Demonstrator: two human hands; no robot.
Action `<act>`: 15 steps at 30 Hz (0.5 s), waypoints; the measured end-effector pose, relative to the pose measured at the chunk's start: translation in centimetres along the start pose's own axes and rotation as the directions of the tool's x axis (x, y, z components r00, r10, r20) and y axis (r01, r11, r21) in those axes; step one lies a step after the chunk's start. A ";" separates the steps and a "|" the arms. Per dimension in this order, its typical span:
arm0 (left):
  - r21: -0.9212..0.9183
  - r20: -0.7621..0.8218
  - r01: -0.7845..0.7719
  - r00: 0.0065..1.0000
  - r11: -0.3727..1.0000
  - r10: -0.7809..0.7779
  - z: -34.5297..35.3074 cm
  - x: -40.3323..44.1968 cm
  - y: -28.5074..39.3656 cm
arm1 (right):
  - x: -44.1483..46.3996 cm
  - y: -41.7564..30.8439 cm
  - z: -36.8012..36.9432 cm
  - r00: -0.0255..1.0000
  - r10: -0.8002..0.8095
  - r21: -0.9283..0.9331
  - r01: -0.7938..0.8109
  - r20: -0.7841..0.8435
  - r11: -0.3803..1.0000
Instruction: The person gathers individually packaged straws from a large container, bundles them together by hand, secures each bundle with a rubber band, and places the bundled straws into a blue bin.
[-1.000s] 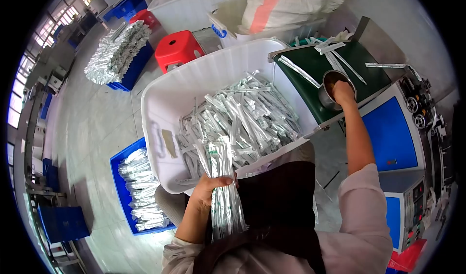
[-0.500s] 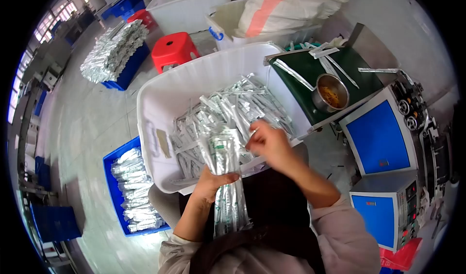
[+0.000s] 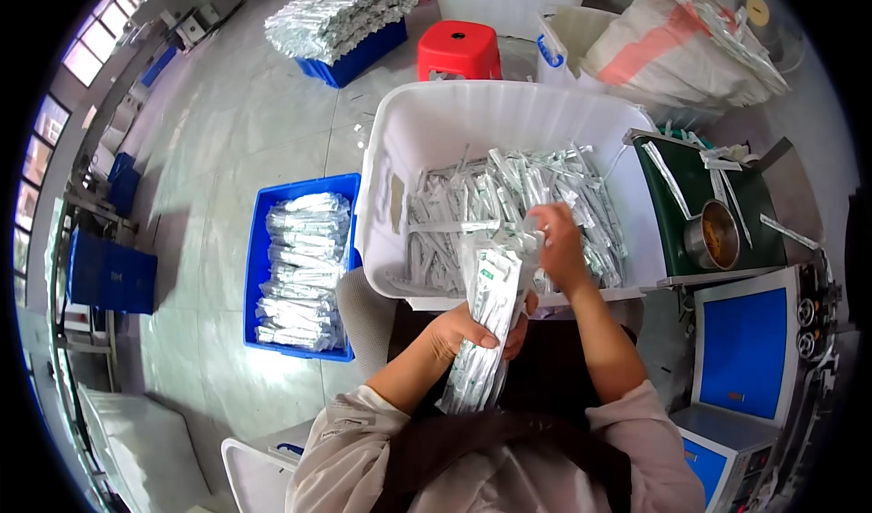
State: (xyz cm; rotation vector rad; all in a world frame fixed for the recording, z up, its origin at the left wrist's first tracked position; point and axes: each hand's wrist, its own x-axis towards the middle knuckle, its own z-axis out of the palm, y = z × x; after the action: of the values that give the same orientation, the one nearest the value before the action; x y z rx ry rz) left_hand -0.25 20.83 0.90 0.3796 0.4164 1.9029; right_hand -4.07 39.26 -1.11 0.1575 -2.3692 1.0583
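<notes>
Foil packets [image 3: 509,186] lie in the white bin [image 3: 388,131] and blue crate [image 3: 253,277] beside it, left fingers [image 3: 477,333] gripping some, right fingers [image 3: 554,215] unclear.

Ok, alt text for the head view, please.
The person's left hand grips a bundle of silvery packets, the right hand at its top, over a white tub of loose packets. A blue crate of stacked packets sits left; a metal bowl stands on a green surface right.

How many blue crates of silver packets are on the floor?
2: the near crate, left of the large white tub, and the far crate, left of the nearer red stool. Others may be hidden.
</notes>
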 end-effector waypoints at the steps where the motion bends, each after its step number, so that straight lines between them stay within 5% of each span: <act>1: -0.034 -0.003 0.015 1.000 0.999 -0.015 0.2 -0.2 0.2 | 0.0 1.7 -0.2 0.990 -0.076 -0.017 0.074 -0.120 0.997; 2: -0.028 -0.006 -0.010 1.000 1.000 0.010 -0.3 -0.5 0.2 | -0.8 2.3 -1.2 0.996 -0.042 0.006 0.042 -0.073 0.999; 3: -0.030 -0.047 -0.024 0.999 0.999 0.023 -1.5 -1.1 0.2 | -2.5 0.9 -1.7 0.943 0.319 0.284 -0.332 0.090 0.900; 4: -0.025 -0.102 -0.053 0.994 0.998 0.051 -2.5 -1.9 0.1 | -3.9 -1.8 -3.4 0.889 0.396 0.309 -0.452 0.228 0.837; 5: -0.080 -0.113 -0.095 0.990 0.992 0.085 -3.2 -2.4 -0.2 | -6.1 -1.0 -3.2 0.903 0.280 0.715 -0.430 0.327 0.551; 6: -0.081 -0.102 -0.116 0.989 0.990 0.107 -3.8 -2.6 -0.5 | -6.1 -4.1 -4.0 0.882 0.174 0.838 -0.470 0.437 0.277; 8: -0.133 -0.142 -0.096 0.987 0.987 0.077 -4.3 -2.3 -1.4 | -6.3 -5.8 -3.3 0.913 0.147 0.908 -0.337 0.379 -0.250; 10: -0.087 -0.101 -0.096 0.991 0.992 0.087 -3.1 -1.7 -1.1 | -4.0 -6.9 -3.1 0.955 0.210 0.940 -0.254 0.208 0.227; 12: 0.045 -0.155 -0.116 0.980 0.992 0.122 -2.6 -1.6 -0.9 | -2.5 -5.4 -2.1 0.983 0.019 0.590 -0.125 0.181 0.798; 15: 0.166 -0.212 -0.213 0.946 0.963 0.245 -1.9 -1.0 -1.5 | -0.1 -8.4 -2.2 0.940 -0.140 0.648 -0.103 0.312 0.755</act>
State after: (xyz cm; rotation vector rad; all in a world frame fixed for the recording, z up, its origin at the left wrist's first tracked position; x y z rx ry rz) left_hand 0.45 20.14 -1.55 0.3106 0.6895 2.1617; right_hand -0.42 35.08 5.61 0.6715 -2.1466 1.9637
